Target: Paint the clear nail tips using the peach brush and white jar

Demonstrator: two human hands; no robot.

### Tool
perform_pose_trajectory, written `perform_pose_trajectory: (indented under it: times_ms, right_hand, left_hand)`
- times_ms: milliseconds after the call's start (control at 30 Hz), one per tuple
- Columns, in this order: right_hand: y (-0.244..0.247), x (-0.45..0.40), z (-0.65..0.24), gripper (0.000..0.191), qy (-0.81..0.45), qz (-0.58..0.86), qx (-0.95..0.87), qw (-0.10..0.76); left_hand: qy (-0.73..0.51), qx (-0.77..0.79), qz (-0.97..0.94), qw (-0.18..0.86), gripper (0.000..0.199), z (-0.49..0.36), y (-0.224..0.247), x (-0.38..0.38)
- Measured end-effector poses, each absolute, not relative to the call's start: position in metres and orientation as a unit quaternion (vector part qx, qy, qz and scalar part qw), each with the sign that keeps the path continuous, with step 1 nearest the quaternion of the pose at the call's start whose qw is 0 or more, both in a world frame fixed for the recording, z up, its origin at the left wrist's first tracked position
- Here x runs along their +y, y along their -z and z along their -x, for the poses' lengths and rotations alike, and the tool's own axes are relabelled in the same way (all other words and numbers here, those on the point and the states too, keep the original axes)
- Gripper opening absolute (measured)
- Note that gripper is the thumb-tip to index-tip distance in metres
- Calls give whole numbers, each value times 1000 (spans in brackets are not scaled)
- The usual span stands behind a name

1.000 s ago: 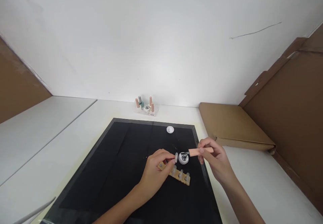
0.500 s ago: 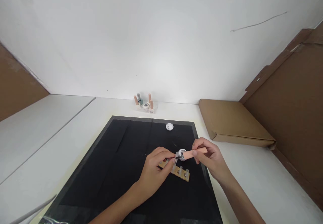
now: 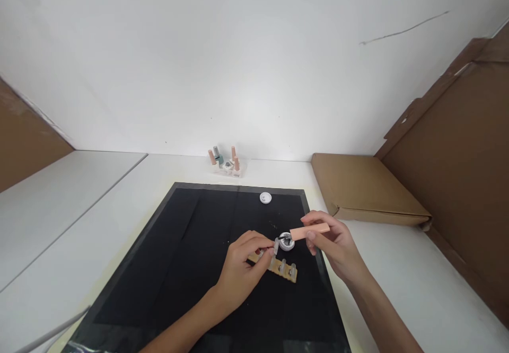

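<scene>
My right hand (image 3: 334,244) holds a nail polish brush (image 3: 308,231) by its long peach cap, the dark bristles pointing left. The bristle end is beside a clear false nail tip (image 3: 276,245); I cannot tell whether they touch. My left hand (image 3: 244,263) pinches that nail tip between thumb and forefinger. Below the brush sits a small round white pot (image 3: 287,241) with something dark grey inside. Partly hidden behind my left fingers, a yellowish strip (image 3: 287,275) lies on the black mat (image 3: 159,268), with several clear nail tips standing on it.
A white round lid (image 3: 265,197) lies near the mat's far edge. Against the wall, a clear holder (image 3: 240,173) carries several nail polish bottles with peach and grey caps. A flat cardboard box (image 3: 366,183) rests at the right, by a brown cardboard panel (image 3: 457,130).
The brush has drawn slightly up and away from my left fingertips, showing more of the nail tip. My left hand keeps its pinch. The whole view has shifted a little.
</scene>
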State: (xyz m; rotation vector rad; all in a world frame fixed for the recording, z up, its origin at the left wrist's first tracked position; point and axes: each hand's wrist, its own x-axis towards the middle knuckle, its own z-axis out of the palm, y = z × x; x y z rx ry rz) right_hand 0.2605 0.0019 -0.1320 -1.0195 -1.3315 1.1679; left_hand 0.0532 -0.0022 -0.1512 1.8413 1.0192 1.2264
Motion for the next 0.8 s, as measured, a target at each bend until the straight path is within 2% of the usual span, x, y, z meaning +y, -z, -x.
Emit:
perform_pose_trajectory:
  times_ms: [400,800]
  right_hand:
    - [130,0,-256,14,-534,354,-574,510]
    - [132,0,-260,5,-495,346,-598,526]
  left_hand:
    - [-447,412,-649,458,20,-52,152,3]
    - [-444,415,-591,530,22,-54,149,0]
